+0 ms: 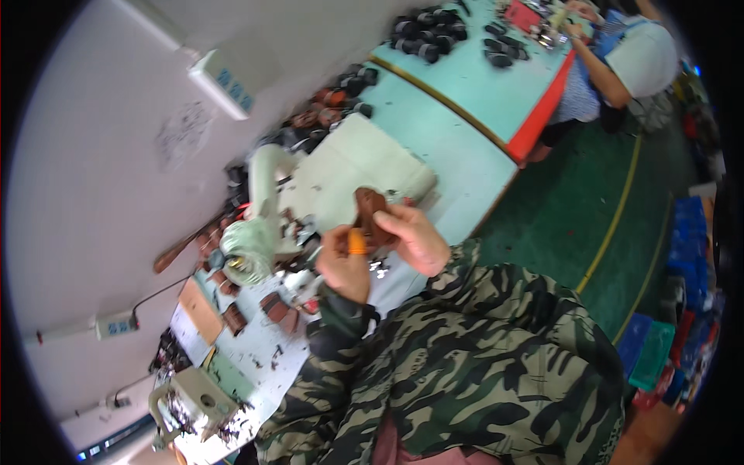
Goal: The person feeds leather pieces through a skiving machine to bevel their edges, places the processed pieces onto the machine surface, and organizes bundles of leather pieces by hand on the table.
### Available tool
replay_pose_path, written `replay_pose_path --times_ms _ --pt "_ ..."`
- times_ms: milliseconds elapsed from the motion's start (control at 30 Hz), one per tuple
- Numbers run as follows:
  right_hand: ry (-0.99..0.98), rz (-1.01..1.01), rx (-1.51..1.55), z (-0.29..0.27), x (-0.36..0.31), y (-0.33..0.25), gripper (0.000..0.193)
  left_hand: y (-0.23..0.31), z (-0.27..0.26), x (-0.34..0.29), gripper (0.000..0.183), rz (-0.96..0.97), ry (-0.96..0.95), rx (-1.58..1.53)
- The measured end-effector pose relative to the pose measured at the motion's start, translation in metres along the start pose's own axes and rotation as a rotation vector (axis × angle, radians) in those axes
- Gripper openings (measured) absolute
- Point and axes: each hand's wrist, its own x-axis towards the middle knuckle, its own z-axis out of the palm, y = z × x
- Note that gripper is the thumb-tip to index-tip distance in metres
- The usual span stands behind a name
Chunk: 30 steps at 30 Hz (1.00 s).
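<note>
Both hands are raised in front of me and close on a small brown leather piece (pixel 366 203), which stands up between them. My left hand (pixel 346 267) pinches its lower left side and wears an orange finger cover (pixel 356 241) on one finger. My right hand (pixel 418 240) grips the right side, with the thumb lying across the leather. The fingertips behind the piece are hidden. Just beyond it is the pale flat bed (pixel 349 159) of a sewing machine, whose rounded cream head (pixel 265 182) rises to the left.
Dark rolled bundles (pixel 426 35) and brown ones line the wall side of the long table. Brown leather pieces (pixel 279 310) lie left of my left forearm. A second cream machine (pixel 200 399) is at lower left. Another person (pixel 639 58) works at the far right; blue bins (pixel 688 240) stand along the right.
</note>
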Motion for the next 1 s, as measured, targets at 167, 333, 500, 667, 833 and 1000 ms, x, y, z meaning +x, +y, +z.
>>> replay_pose_path --times_ms 167,333,500,667,833,1000 --pt "-0.033 0.006 -0.237 0.015 0.018 -0.007 0.03 -0.006 0.003 -0.005 0.015 -0.054 0.005 -0.32" --pt "-0.083 -0.084 -0.552 0.027 0.036 -0.008 0.029 -0.01 -0.012 -0.006 0.024 -0.164 -0.102 -0.25" --pt "-0.182 -0.711 -1.935 0.022 0.06 -0.015 0.046 -0.013 -0.013 0.012 0.065 0.28 0.117 0.316" --pt "-0.242 -0.651 -2.227 0.012 0.059 -0.021 0.031 -0.034 -0.004 0.045 0.076 0.369 0.087 0.546" --pt "-0.171 -0.408 -2.177 0.007 0.058 -0.022 0.028 -0.031 0.0 0.046 0.076 0.388 0.018 0.514" --pt "-0.135 -0.377 -2.038 -0.011 0.057 -0.023 0.028 -0.031 0.011 0.047 0.071 0.327 -0.052 0.144"
